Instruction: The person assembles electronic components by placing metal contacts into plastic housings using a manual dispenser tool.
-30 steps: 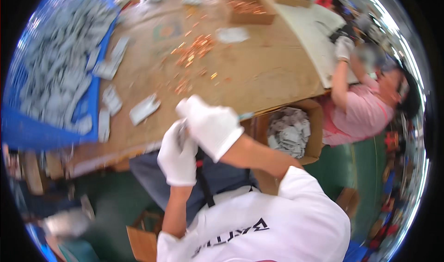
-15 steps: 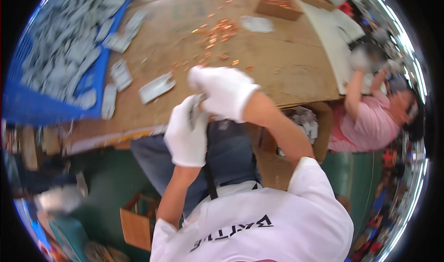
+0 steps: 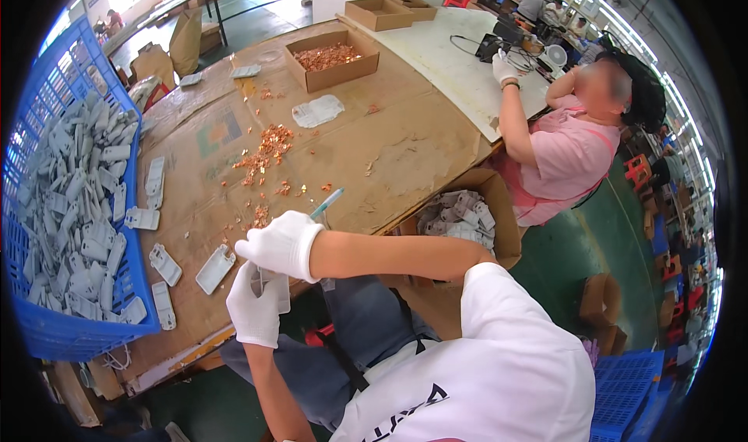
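My left hand (image 3: 254, 308), in a white glove, grips a pale grey plastic casing (image 3: 284, 295) at the table's front edge. My right hand (image 3: 282, 243), also gloved, is closed just above it, fingertips bent down towards the casing. Whatever those fingertips may pinch is hidden. Small copper-coloured metal pieces (image 3: 265, 153) lie scattered beyond my hands. Left of them, several loose casings (image 3: 215, 268) rest on the cardboard-covered tabletop (image 3: 421, 138). A light-blue pen-like stick (image 3: 327, 202) juts out beside my right wrist; whether anything holds it is unclear.
A blue basket (image 3: 144, 231) heaped with grey casings stands at the left. An open carton (image 3: 343, 74) of copper pieces is at the back. By my right elbow, another carton (image 3: 506, 208) holds white parts. A person in pink (image 3: 557, 150) works at the right.
The view has swung up and round, showing more of the far table and room. My hands now appear lower and further left in it, still close together, with the casing showing more clearly.
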`<state>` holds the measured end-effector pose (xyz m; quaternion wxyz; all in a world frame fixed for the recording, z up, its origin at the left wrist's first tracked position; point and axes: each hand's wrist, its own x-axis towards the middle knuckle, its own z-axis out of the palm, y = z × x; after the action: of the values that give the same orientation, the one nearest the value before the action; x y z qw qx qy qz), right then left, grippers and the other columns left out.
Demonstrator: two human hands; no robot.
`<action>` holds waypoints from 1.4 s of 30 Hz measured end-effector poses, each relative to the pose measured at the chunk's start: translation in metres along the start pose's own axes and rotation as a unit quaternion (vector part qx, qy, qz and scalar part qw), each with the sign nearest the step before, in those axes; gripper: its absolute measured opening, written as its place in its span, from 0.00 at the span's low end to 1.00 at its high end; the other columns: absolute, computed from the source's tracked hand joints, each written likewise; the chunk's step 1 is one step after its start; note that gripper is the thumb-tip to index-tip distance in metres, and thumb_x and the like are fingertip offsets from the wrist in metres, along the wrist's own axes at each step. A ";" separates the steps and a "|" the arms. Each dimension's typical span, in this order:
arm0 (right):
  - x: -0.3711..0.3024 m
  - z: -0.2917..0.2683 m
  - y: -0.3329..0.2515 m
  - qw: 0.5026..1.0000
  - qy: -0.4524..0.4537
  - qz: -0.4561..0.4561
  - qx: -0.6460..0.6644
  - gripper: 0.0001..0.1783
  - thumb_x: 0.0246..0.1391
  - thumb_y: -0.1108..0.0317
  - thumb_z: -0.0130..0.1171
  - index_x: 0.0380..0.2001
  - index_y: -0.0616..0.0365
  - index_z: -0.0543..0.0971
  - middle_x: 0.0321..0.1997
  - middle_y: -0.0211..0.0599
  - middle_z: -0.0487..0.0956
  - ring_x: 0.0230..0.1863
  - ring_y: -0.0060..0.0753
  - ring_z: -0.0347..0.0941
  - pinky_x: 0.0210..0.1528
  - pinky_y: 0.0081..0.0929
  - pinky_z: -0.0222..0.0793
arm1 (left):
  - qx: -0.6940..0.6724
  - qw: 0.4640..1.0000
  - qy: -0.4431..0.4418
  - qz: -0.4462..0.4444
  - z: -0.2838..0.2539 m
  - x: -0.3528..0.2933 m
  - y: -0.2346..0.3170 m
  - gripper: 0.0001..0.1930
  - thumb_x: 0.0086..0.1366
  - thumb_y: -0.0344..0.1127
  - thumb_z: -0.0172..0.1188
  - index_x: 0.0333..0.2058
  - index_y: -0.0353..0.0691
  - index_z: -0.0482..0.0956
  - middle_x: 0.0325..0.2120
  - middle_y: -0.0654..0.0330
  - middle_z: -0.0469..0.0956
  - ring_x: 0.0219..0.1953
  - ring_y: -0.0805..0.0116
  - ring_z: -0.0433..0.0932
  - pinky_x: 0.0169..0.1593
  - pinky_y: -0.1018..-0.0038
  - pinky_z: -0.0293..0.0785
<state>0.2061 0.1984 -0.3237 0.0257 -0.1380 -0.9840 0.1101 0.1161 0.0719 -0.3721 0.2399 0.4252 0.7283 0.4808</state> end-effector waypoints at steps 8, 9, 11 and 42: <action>-0.003 -0.002 0.002 0.998 0.041 -0.014 0.040 0.19 0.42 0.68 0.62 0.39 0.55 0.71 0.35 0.41 0.76 0.35 0.47 0.79 0.31 0.39 0.74 | -0.186 0.978 -0.086 -0.042 -0.005 0.013 0.004 0.17 0.55 0.27 0.55 0.45 0.32 0.71 0.37 0.57 0.76 0.36 0.68 0.77 0.41 0.75 0.73; -0.004 -0.001 0.003 0.998 0.049 -0.014 0.048 0.19 0.41 0.68 0.63 0.39 0.55 0.70 0.36 0.41 0.75 0.36 0.47 0.78 0.32 0.38 0.74 | -0.346 0.917 -0.127 -0.150 -0.004 0.013 0.009 0.17 0.56 0.28 0.54 0.45 0.33 0.71 0.39 0.57 0.75 0.37 0.69 0.77 0.41 0.75 0.73; -0.003 -0.002 -0.003 0.997 0.052 -0.016 0.052 0.22 0.40 0.69 0.63 0.41 0.55 0.69 0.39 0.42 0.73 0.37 0.45 0.78 0.32 0.37 0.75 | -0.354 0.916 -0.138 -0.129 -0.002 0.021 -0.031 0.18 0.58 0.32 0.51 0.48 0.34 0.69 0.42 0.57 0.74 0.39 0.69 0.76 0.44 0.76 0.74; -0.022 0.082 0.048 0.956 0.212 -0.202 0.017 0.18 0.38 0.70 0.56 0.38 0.55 0.72 0.38 0.36 0.69 0.38 0.38 0.69 0.41 0.32 0.68 | -0.324 0.930 0.065 -0.164 -0.006 0.030 -0.057 0.14 0.59 0.24 0.42 0.44 0.35 0.70 0.29 0.54 0.77 0.22 0.67 0.77 0.25 0.73 0.78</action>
<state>0.2331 0.2198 -0.4144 0.2575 0.0442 -0.9612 0.0881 0.0732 0.0845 -0.4193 0.3920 0.1668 0.6069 0.6710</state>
